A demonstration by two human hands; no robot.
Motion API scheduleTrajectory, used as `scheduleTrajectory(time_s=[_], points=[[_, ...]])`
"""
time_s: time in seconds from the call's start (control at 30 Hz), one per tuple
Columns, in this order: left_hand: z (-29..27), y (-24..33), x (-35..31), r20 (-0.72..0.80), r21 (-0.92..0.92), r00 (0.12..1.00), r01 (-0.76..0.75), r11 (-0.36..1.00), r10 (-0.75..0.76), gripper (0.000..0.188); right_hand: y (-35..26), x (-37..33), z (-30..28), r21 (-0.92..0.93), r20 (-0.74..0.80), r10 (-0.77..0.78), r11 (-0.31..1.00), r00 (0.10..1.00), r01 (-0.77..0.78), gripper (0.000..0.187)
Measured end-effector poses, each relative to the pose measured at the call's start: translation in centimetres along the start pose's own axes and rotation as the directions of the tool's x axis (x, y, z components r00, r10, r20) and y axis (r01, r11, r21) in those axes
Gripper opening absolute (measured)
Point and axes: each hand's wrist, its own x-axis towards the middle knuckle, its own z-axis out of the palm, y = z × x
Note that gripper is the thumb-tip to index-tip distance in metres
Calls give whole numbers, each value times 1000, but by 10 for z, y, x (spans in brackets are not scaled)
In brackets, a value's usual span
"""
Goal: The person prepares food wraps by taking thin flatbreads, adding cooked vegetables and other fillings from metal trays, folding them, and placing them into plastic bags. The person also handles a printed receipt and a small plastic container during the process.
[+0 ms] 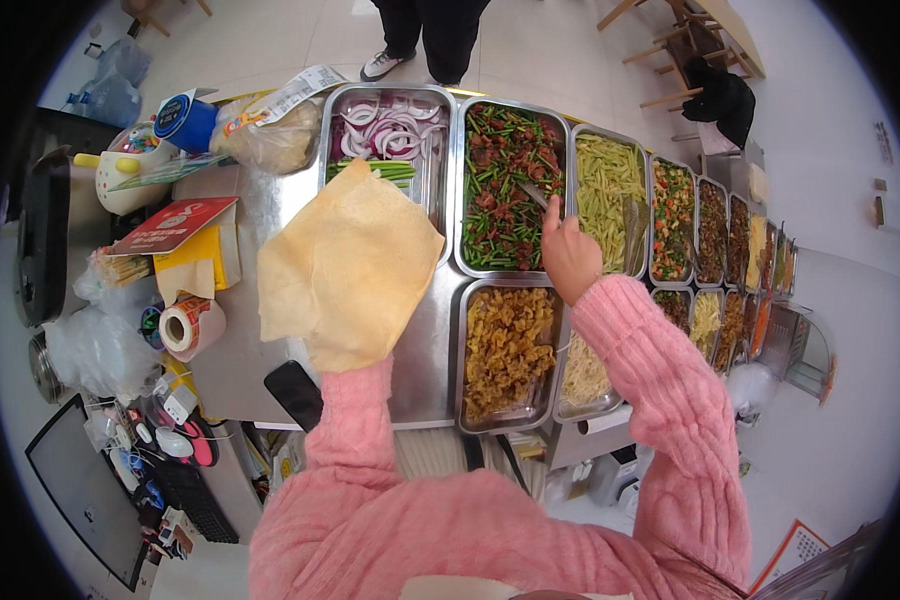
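A thin, pale flatbread (350,270) is spread over my left hand, which it hides completely; only the pink sleeve (355,400) shows below it. The flatbread is above the steel counter and partly covers a tray (432,190) of sliced red onion (390,128) and green stalks (385,170). My right hand (573,255) is closed around metal tongs (533,192), index finger along them. Their tips are in a steel tray of dark meat pieces with chopped green stalks (500,225).
To the right, a tray of pale green strips (605,170) holds another metal utensil (634,225), with several food trays beyond. Fried brown pieces (508,350) fill a nearer tray. A phone (293,393), label roll (188,325) and bagged food (275,140) are leftward. Someone's legs (430,35) stand opposite.
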Motion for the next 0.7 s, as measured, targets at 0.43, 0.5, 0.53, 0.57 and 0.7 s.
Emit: scheduleTrajectory(time_s=[0.43, 0.5, 0.53, 0.57, 0.7], points=[[18, -33, -1, 30, 65, 999, 10, 998, -12, 56, 2, -3, 65, 412, -141, 140, 908, 980, -71, 45], [20, -38, 2, 42, 74, 999, 22, 997, -25, 56, 1, -8, 70, 521, -90, 163, 849, 983, -93, 45], [21, -41, 3, 47, 78, 998, 27, 997, -31, 56, 0, -11, 70, 544, -52, 169, 831, 984, -113, 43], [21, -44, 5, 54, 86, 998, 36, 996, -41, 56, 0, -15, 68, 568, -72, 175, 816, 982, -103, 42], [22, -63, 16, 92, 113, 992, 75, 991, -86, 55, 4, -42, 42, 586, -218, 171, 810, 961, -11, 47]])
